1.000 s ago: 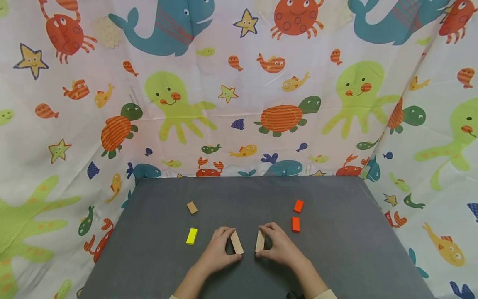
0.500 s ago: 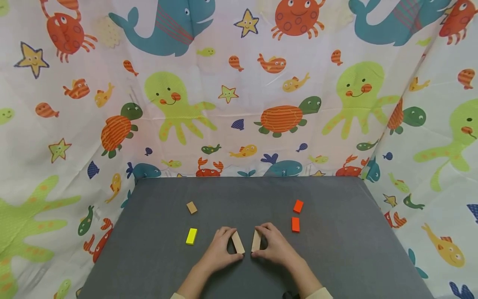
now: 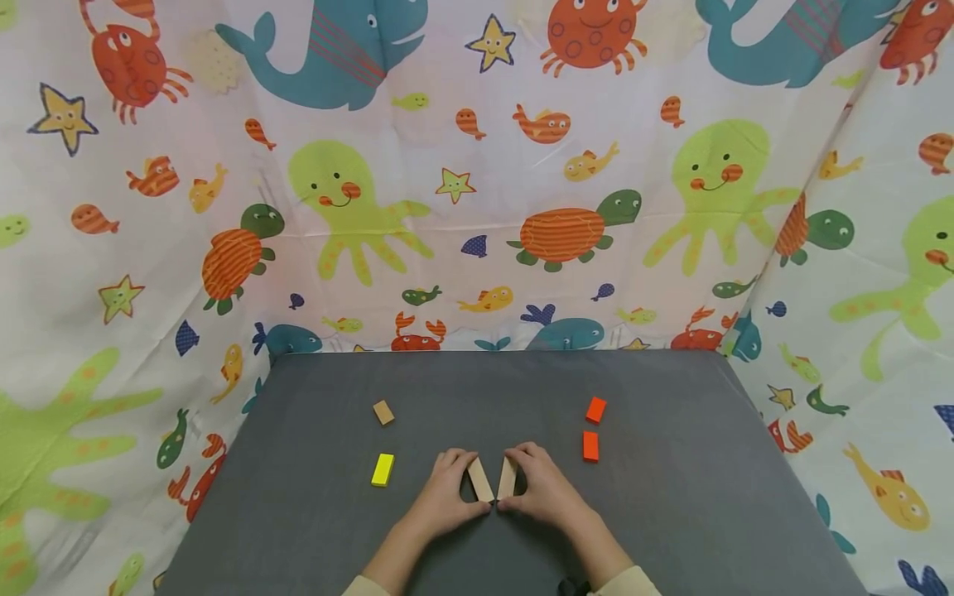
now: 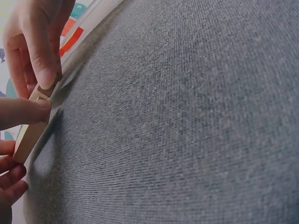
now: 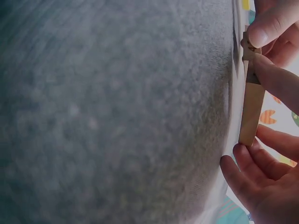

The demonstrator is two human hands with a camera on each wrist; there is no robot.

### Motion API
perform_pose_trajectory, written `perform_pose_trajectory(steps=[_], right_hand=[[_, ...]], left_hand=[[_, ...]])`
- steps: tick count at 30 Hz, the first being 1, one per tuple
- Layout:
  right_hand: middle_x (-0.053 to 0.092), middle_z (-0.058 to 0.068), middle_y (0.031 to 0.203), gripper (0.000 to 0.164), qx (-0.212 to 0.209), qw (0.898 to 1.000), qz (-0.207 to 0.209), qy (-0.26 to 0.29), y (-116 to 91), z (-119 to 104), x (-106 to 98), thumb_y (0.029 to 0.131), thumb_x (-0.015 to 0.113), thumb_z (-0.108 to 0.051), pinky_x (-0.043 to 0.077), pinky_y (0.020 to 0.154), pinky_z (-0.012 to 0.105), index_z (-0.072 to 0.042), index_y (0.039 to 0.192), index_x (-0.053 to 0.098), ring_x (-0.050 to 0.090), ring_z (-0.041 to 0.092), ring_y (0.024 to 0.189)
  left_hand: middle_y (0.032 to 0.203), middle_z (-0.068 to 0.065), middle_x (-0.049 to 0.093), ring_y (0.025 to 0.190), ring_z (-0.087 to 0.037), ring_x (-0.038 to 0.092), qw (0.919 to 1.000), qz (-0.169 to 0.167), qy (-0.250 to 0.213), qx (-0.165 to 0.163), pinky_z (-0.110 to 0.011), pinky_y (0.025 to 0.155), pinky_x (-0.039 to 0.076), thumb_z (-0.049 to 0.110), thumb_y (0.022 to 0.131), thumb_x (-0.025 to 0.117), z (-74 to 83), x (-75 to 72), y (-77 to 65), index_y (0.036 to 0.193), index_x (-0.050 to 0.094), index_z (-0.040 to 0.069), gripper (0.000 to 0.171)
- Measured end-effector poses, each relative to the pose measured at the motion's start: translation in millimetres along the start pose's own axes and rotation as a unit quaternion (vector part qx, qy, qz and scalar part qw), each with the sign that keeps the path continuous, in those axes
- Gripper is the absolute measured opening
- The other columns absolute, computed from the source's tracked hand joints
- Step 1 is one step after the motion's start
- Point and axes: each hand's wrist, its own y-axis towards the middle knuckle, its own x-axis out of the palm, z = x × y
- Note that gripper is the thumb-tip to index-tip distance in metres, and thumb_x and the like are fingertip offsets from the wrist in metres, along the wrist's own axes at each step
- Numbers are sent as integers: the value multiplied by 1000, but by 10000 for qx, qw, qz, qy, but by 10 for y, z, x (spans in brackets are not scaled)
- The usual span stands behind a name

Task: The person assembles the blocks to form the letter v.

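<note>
My left hand (image 3: 445, 495) pinches a plain wooden block (image 3: 480, 480) by its two ends, thumb at the near end and fingertips at the far end. Mirroring it, my right hand (image 3: 550, 490) holds a second plain wooden block (image 3: 507, 478) the same way. The two blocks form a V, their near ends side by side between the thumbs; whether they touch, I cannot tell. In the left wrist view, the left hand's block (image 4: 31, 136) appears tilted beside the right hand (image 4: 37, 42). The right wrist view shows the right hand's block (image 5: 252, 109) between thumb and fingers.
On the grey table (image 3: 492, 389) a small tan block (image 3: 383, 412) and a yellow block (image 3: 383, 470) lie to the left. Two orange-red blocks, one farther (image 3: 595, 410) and one nearer (image 3: 590, 447), lie to the right. A sea-animal curtain (image 3: 447, 273) borders the table.
My right hand has moved left with its wooden block, and my left hand slightly right with its own. The gap between the blocks has narrowed. The other blocks stay put.
</note>
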Motion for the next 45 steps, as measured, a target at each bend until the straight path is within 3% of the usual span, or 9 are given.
perform_pose_trajectory(steps=[23,29,34,39,45], right_hand=[[57,12,127,80,-42,9996,46,-281,36,33,141,70,93,-32,52,93,50,-1,136,60,54,31,115],[54,16,135,93,0,9999,-30,-117,37,38,106,69,93,-38,50,98,52,-1,144,53,52,34,122],[53,17,138,96,137,9997,101,170,26,35,46,70,93,-38,48,102,54,-3,147,49,52,36,126],[56,15,136,93,192,9989,387,193,20,36,-11,70,94,-32,49,102,54,-6,148,50,54,35,124],[57,15,136,94,345,9975,534,308,0,54,-56,71,93,-33,49,101,55,-8,149,49,56,35,123]], left_hand=[[137,-8,50,127,-28,43,9999,-62,148,1,-51,101,48,38,77,86,4,58,2,144,53,7,81],[140,-9,47,130,-29,43,9998,-26,186,51,-51,104,47,40,77,85,-14,65,13,150,45,6,90],[146,-11,44,135,-32,40,9996,24,213,208,-54,107,45,45,78,85,-15,63,-14,157,35,7,101],[146,-11,44,136,-32,40,9990,110,277,334,-55,107,44,47,79,83,6,41,-93,157,35,8,99],[148,-11,43,137,-32,40,9918,350,971,749,-59,106,42,52,85,76,107,25,-223,154,41,11,87]])
